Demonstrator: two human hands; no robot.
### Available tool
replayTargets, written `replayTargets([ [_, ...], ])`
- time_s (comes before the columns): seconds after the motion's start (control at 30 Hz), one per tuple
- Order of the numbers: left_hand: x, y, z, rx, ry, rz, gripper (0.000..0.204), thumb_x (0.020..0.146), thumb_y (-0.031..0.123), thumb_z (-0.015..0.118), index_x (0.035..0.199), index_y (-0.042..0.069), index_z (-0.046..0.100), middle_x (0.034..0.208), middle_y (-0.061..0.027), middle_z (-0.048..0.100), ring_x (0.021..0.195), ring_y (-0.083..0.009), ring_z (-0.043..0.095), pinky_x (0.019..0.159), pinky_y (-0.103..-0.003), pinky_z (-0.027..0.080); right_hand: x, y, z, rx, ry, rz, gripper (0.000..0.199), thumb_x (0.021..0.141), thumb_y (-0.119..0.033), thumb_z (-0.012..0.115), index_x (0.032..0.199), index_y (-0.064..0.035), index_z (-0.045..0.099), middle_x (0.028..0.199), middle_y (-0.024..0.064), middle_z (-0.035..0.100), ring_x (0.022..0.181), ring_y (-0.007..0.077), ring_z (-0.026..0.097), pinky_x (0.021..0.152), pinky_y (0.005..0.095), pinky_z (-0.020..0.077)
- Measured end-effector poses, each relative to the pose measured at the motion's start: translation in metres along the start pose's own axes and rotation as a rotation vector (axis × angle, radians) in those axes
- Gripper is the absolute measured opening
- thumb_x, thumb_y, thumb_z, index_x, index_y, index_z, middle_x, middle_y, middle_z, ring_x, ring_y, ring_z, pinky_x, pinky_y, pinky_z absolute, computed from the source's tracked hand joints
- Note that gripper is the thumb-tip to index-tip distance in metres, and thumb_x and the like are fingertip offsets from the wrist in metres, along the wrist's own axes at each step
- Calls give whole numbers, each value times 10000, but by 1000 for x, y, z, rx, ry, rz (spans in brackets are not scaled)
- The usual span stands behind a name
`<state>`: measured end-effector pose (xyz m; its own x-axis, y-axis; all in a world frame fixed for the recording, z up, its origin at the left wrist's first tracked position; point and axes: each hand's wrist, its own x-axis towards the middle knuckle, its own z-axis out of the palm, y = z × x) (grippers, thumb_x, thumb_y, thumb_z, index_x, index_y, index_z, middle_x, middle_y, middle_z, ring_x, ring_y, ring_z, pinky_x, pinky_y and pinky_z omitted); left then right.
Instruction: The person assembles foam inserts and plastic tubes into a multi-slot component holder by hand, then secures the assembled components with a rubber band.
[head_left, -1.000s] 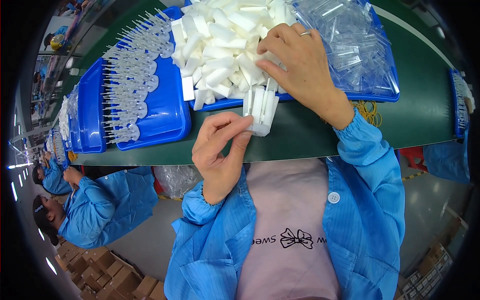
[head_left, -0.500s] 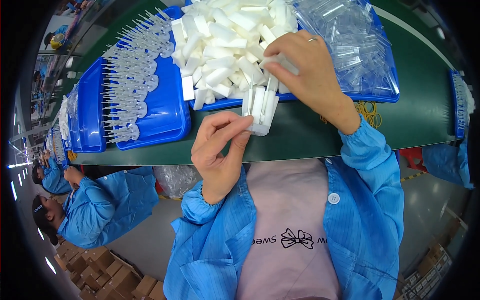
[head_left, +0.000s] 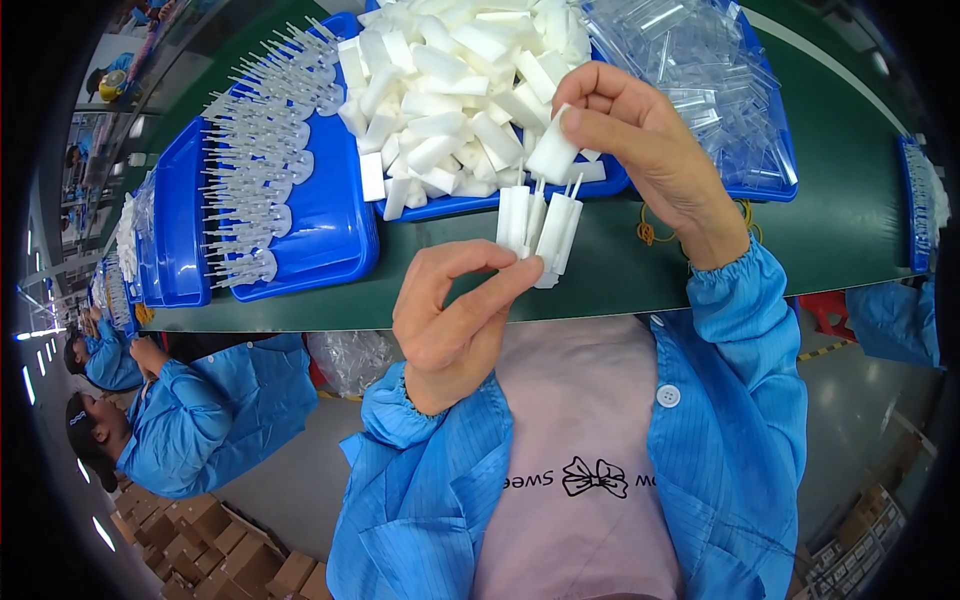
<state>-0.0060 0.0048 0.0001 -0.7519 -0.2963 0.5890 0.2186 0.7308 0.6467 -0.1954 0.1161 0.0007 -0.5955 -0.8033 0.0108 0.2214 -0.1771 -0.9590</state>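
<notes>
Left hand (head_left: 455, 325) has its thumb and forefinger pinched shut on the bottom of a small bundle of white foam sticks (head_left: 540, 228). Looks like three or four of them side by side, standing roughly upright, with thin white stems poking out the tops. The rest of that hand's fingers are curled in behind.

Right hand (head_left: 640, 150) is just above and a bit to the right of the bundle, fingers closed around one loose foam piece (head_left: 553, 152). That piece hangs tilted, long axis running down-left, and its lower end sits right over the stems, very close to them but I can't tell if it's actually touching. So the loose piece lies straight up from the left-hand pinch, and the right hand is the one nearest to it, obviously, since it's holding it.

Moving outward: both hands hover over the near edge of a green worktop (head_left: 840, 200). Behind them is a blue tray (head_left: 470, 205) heaped with more white foam pieces. To its left another blue tray (head_left: 330, 250) holds rows of thin white stems with flat ends. To the right there's a pile of clear plastic sleeves (head_left: 710, 70). Another person in a blue coat (head_left: 215, 420) sits further along on the left.
</notes>
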Motion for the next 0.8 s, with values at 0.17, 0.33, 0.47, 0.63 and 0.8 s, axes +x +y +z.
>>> replayTargets([
  [0.17, 1, -2, -3, 18, -36, 27, 408, 508, -80, 669, 888, 59, 721, 854, -74, 616, 749, -225, 585, 633, -298, 471, -5, -4, -2, -24, -108, 111, 197, 819, -218, 670, 912, -69, 579, 863, -16, 586, 813, 50, 522, 750, 206, 393],
  [0.33, 2, 4, -4, 43, -57, 28, 416, 486, -53, 642, 872, 72, 731, 834, -66, 621, 755, -228, 586, 634, -306, 473, -18, -9, 9, -13, -158, 155, 192, 800, -203, 685, 877, -69, 573, 851, -14, 578, 809, 59, 524, 763, 217, 398],
  [0.47, -4, 10, -6, 0, -17, 3, 441, 545, -112, 706, 945, 75, 704, 972, -97, 557, 793, -209, 585, 665, -286, 502, -32, -11, 21, -35, -146, 153, 169, 776, -124, 693, 847, -67, 551, 849, 5, 561, 829, 79, 517, 767, 228, 401],
  [0.63, -10, 8, -6, -86, 56, -25, 450, 637, -68, 778, 1042, 73, 639, 1102, -130, 464, 868, -191, 580, 693, -260, 530, -46, -12, 25, -108, -129, 30, 206, 752, -82, 714, 834, -73, 525, 848, 31, 559, 828, 104, 522, 764, 250, 405],
  [0.8, -12, 7, -4, -120, 72, 0, 460, 630, -36, 797, 1044, 65, 625, 1105, -133, 469, 875, -197, 584, 685, -261, 530, -57, -12, 28, -89, -132, 58, 196, 753, -60, 704, 832, -71, 525, 850, 36, 567, 823, 111, 529, 761, 258, 407],
])
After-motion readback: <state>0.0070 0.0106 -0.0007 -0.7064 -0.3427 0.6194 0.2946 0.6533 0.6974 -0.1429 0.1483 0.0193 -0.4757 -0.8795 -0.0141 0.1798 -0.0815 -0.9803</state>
